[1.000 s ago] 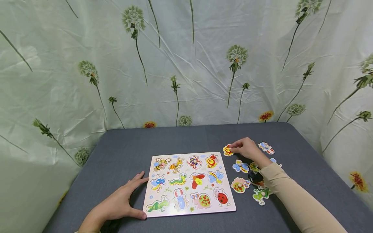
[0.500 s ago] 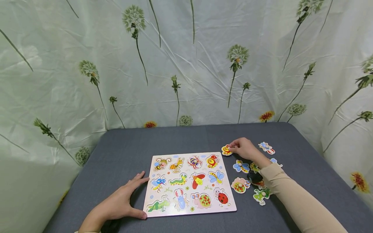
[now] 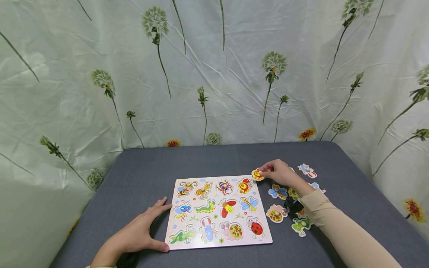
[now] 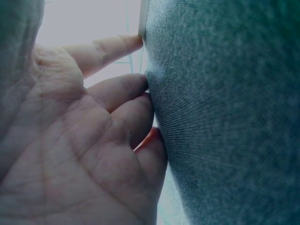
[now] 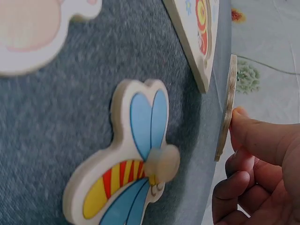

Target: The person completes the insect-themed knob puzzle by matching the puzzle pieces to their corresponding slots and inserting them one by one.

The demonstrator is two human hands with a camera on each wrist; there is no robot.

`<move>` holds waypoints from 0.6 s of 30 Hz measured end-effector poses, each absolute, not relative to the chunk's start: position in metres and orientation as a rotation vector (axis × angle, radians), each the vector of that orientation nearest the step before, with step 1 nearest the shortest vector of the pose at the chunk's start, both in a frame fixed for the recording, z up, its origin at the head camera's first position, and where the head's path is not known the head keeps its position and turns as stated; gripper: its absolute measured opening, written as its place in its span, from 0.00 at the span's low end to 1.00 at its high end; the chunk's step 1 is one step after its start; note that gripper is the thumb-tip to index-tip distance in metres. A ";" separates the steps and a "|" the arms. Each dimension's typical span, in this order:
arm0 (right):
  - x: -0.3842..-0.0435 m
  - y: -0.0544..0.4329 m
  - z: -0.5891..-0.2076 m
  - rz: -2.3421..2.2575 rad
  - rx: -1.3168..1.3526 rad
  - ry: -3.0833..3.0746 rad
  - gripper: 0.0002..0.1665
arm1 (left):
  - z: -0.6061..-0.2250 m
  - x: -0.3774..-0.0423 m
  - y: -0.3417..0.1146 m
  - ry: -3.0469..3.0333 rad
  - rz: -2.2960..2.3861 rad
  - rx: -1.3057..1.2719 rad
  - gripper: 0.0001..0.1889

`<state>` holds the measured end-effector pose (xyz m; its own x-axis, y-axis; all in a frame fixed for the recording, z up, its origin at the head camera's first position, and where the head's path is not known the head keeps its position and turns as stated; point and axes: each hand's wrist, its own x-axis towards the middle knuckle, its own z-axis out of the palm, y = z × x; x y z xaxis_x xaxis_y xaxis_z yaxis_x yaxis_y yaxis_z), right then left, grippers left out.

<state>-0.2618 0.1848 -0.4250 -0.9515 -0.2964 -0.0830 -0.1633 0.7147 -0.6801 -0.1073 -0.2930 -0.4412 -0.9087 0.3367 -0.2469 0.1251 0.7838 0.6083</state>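
My right hand (image 3: 279,172) pinches a yellow-and-red butterfly-like puzzle piece (image 3: 257,174) by the board's far right corner. In the right wrist view that piece (image 5: 228,105) shows edge-on, raised off the table, with the thumb (image 5: 255,133) against it. The pink insect puzzle board (image 3: 218,242) lies flat, with knobbed pieces visible in its top row. My left hand (image 3: 142,229) rests at the board's left side, fingers spread and thumb at the near left corner. Its fingertips (image 4: 140,79) meet the grey cloth in the left wrist view.
Right of the board lie loose knobbed pieces: a blue-winged bee (image 3: 277,191), a snail (image 3: 276,213), a green grasshopper (image 3: 299,227) and a beetle (image 3: 307,171). Others sit partly under the right forearm (image 3: 335,227). A flowered curtain (image 3: 234,82) hangs behind the grey table (image 3: 201,160).
My right hand has shifted slightly left with the yellow-and-red piece, bringing it from beside the board to its far right corner. The left hand and board have stayed put.
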 end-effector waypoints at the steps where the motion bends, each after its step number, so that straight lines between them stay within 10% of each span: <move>1: -0.260 0.184 -0.424 -1.062 -0.383 2.727 0.14 | -0.441 -0.107 -0.293 2.634 0.862 0.353 0.65; 18: -0.249 0.166 -0.428 -1.075 -0.436 2.651 0.11 | -0.441 -0.107 -0.292 2.643 0.848 0.338 0.65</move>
<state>-0.2495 0.1659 -0.4283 -0.9247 -0.3631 -0.1148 -0.1805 0.6835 -0.7073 -0.1073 -0.2919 -0.4408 -0.9126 0.3247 -0.2486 0.1194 0.7929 0.5976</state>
